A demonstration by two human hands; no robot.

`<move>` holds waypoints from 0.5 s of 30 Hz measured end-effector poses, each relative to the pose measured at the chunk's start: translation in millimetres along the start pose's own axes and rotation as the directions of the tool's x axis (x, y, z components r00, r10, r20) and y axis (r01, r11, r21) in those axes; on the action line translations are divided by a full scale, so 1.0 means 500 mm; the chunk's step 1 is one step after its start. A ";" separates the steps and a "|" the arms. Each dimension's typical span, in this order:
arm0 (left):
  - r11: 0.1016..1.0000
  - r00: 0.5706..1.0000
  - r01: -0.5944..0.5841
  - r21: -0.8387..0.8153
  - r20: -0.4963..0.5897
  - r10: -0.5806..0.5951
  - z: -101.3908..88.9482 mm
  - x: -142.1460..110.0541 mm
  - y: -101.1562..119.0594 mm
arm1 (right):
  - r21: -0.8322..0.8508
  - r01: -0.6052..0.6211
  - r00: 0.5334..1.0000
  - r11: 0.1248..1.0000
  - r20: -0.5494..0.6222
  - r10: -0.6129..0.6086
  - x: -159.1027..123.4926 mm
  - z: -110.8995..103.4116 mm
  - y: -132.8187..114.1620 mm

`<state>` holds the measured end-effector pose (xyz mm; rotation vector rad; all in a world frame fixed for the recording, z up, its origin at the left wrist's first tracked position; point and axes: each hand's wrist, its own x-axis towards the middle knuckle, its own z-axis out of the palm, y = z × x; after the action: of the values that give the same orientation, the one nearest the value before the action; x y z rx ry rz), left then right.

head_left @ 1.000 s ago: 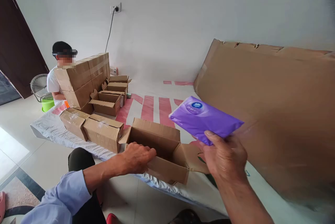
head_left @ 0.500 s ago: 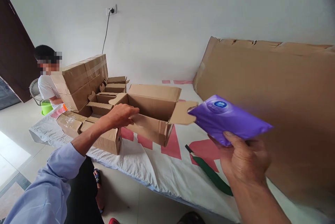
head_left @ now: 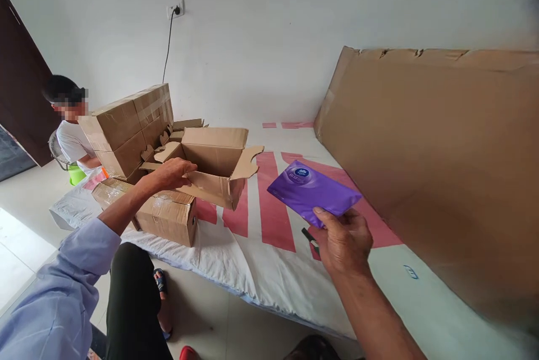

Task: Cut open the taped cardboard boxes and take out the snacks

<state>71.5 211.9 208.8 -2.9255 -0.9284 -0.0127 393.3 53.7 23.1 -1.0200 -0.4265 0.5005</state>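
Observation:
An open cardboard box [head_left: 210,187] with raised flaps is gripped along its near wall by my left hand [head_left: 174,173], whose fingers hook over the edge. What I can see of the box's inside shows bare cardboard. Out to the right, my right hand [head_left: 345,236] pinches a flat purple tissue pack [head_left: 314,188] at its lower edge, thumb on top. The pack is tilted and apart from the box. Below it a dark green object [head_left: 310,237], mostly hidden behind my right hand, lies on the sheet.
Taped cardboard boxes [head_left: 126,130] are stacked at the left, with closed boxes [head_left: 166,217] in front. A big cardboard sheet [head_left: 438,169] leans on the wall at right. A red-and-white sheet [head_left: 275,203] covers the bed. Another person [head_left: 71,135] sits at far left.
My left hand has moved the open box leftward, closer to the other boxes. My right hand, still holding the tissue pack, has also shifted left. The view has turned slightly.

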 end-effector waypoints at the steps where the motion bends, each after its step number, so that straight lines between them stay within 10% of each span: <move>1: 1.000 1.000 -0.008 0.003 0.008 0.008 0.001 -0.004 -0.005 | 0.007 -0.017 1.000 1.000 0.012 0.017 0.000 -0.001 0.011; 15: 0.989 0.989 0.148 0.015 0.009 -0.148 -0.035 -0.133 -0.112 | -0.157 -0.154 0.898 0.976 0.390 0.204 0.007 0.144 0.133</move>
<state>-14.8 218.0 228.0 -2.8391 -1.1396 0.0010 343.0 134.3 -1.9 -1.0805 -0.7431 0.8684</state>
